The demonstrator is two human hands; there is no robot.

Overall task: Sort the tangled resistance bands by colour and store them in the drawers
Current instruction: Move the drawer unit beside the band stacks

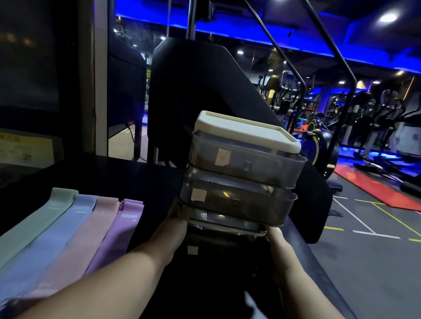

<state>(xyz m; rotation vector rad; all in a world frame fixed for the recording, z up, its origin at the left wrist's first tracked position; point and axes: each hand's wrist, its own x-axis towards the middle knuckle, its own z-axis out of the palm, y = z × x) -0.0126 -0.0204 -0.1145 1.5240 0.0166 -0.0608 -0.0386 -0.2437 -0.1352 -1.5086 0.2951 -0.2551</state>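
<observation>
"Head view has you on the drawer unit (pixel 241 178), low down on its two sides. Your left hand (pixel 176 223) clasps the near-left corner. Your right hand (pixel 277 239) lies against the right side with its fingers hidden, so I cannot tell if it grips or only presses."

"Where does that leave the bands?"

"All out on the table (pixel 123 175), left of the stack and side by side: green band (pixel 49 209), blue band (pixel 77 212), pink band (pixel 105 213), purple band (pixel 129 215). None is in a drawer, and every drawer front looks shut."

"So what worries you?"

"Three things. You hold low and the stack stands tall under its cream lid (pixel 247 129). Tilt it toward yourself and the top drawer (pixel 245 163) or the middle drawer (pixel 236 200) may slide out, or the tiers may part if they only sit on one another. Next, the unit is at the right side of the table with open floor beyond. Push it further right and it may tip off. Last, your left forearm runs just beside the purple band. Sweep left and you may drag it across the pink one and spoil the sorting."

"Is it resting or lifted?"

"I cannot tell, because the base is lost in the dark."
</observation>
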